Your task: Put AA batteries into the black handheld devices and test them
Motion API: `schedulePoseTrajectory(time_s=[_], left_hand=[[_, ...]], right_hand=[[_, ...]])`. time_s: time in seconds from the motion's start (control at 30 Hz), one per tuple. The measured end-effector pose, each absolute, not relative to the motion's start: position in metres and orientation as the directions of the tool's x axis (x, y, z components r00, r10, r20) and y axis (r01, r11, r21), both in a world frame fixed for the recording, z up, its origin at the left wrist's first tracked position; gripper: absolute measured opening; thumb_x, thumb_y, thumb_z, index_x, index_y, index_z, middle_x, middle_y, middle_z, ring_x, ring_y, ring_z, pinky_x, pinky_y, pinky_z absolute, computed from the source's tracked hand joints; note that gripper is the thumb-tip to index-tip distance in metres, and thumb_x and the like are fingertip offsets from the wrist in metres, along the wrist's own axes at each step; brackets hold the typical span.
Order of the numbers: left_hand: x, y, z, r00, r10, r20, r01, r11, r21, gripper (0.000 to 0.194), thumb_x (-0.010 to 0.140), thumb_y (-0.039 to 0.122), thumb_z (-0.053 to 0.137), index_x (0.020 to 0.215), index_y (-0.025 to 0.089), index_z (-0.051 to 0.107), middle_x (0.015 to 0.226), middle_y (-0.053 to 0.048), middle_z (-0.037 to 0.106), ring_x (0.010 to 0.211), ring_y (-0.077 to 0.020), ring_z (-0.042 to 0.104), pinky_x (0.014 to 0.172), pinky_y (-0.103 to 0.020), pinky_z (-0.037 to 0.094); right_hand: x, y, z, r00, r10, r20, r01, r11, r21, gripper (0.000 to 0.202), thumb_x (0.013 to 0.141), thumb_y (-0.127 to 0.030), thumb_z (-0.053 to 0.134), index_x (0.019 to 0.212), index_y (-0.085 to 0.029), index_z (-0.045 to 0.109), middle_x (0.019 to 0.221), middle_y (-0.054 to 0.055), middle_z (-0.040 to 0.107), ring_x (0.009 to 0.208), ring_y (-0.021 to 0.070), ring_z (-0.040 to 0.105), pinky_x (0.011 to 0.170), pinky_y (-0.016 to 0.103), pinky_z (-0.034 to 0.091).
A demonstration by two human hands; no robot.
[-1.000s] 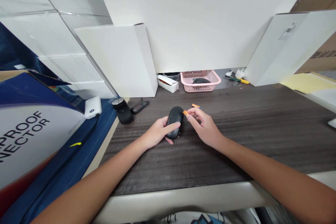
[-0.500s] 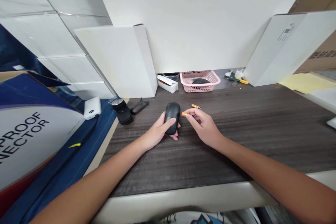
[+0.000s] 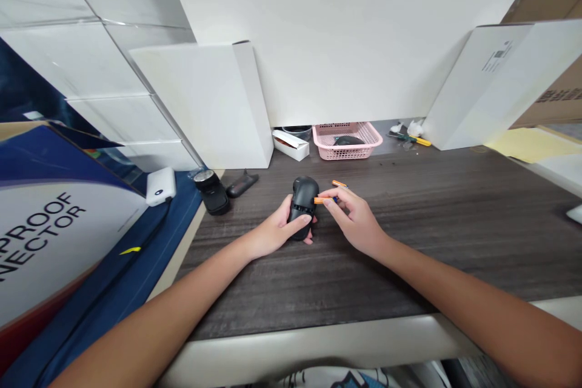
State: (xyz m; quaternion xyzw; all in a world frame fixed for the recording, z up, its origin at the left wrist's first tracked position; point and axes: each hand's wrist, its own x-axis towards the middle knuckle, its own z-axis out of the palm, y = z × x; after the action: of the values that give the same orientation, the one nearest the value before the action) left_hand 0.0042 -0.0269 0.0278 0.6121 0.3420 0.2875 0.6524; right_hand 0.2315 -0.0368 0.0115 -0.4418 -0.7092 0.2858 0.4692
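Head view: a large white panel [image 3: 354, 36] stands across the far side, behind a dark wooden desk [image 3: 409, 242]. A tall white box [image 3: 204, 103] leans upright at the far left, and a second white box [image 3: 491, 85] stands tilted at the far right. Between them, at the far edge, sits a pink basket [image 3: 348, 154] with a dark object inside. The left hand [image 3: 275, 224] reaches in from the near left, its thumb and fingers clamped around a black mouse, and the right hand [image 3: 354, 215] comes from the near right, thumb and fingertips pinched together on an orange battery. A small white carton [image 3: 291, 147] lies just left of the basket. The black mouse [image 3: 304, 194] is held above the middle of the desk, with a gap across its body. The orange battery [image 3: 321, 200] points left at the mouse's right edge; whether they touch cannot be told. A second battery [image 3: 339, 183] lies on the desk, just beyond the right hand.
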Motion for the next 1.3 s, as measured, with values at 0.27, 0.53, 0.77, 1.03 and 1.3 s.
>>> schedulePoseTrajectory(time_s=[0.27,0.53,0.77,1.03,1.3], left_hand=[[0.004,-0.025,0.023,0.586,0.792,-0.174,-0.047,0.248,0.968,0.057,0.099,0.053,0.066,0.14,0.021,0.041,0.109,-0.01,0.07,0.081,-0.0221,0.074,0.081,-0.041,0.062],[0.0,-0.022,0.018,0.607,0.779,-0.158,-0.065,0.247,0.967,0.052,0.099,0.041,0.065,0.14,0.021,0.04,0.11,-0.01,0.07,0.081,-0.0225,0.074,0.077,-0.04,0.063],[0.001,-0.024,0.02,0.647,0.749,-0.145,-0.037,0.221,0.975,0.057,0.096,0.042,0.072,0.139,0.022,0.041,0.113,-0.01,0.067,0.087,-0.0228,0.074,0.076,-0.038,0.063],[0.002,-0.022,0.015,0.591,0.785,-0.186,-0.078,0.284,0.956,0.046,0.098,0.038,0.064,0.137,0.025,0.044,0.109,-0.01,0.07,0.079,-0.024,0.075,0.07,-0.039,0.063],[0.002,-0.026,0.015,0.584,0.795,-0.162,-0.075,0.251,0.965,0.051,0.1,0.054,0.064,0.14,0.025,0.049,0.12,-0.011,0.07,0.091,-0.0237,0.075,0.081,-0.038,0.062]], right_hand=[[0.231,-0.04,0.013,-0.183,0.889,0.421,0.341,0.459,-0.82,0.024,0.107,-0.038,0.053,0.111,-0.026,0.073,0.115,0.006,0.075,0.109,0.0257,0.07,0.085,0.04,0.058],[0.23,-0.041,0.013,-0.174,0.879,0.445,0.262,0.476,-0.839,0.017,0.104,-0.032,0.056,0.113,-0.024,0.069,0.112,0.006,0.074,0.097,0.0216,0.072,0.084,0.037,0.058],[0.228,-0.042,0.011,-0.158,0.885,0.439,0.131,0.459,-0.879,0.012,0.1,-0.031,0.067,0.109,-0.023,0.065,0.104,0.004,0.074,0.092,0.0195,0.075,0.084,0.033,0.058],[0.227,-0.043,0.009,-0.119,0.871,0.476,0.183,0.49,-0.852,0.016,0.096,-0.029,0.073,0.111,-0.024,0.07,0.103,0.003,0.075,0.09,0.0185,0.072,0.082,0.033,0.057],[0.229,-0.044,0.012,-0.232,0.748,0.622,0.324,0.663,-0.675,0.016,0.097,-0.024,0.075,0.113,-0.025,0.076,0.098,0.003,0.074,0.081,0.0167,0.065,0.073,0.031,0.052]])
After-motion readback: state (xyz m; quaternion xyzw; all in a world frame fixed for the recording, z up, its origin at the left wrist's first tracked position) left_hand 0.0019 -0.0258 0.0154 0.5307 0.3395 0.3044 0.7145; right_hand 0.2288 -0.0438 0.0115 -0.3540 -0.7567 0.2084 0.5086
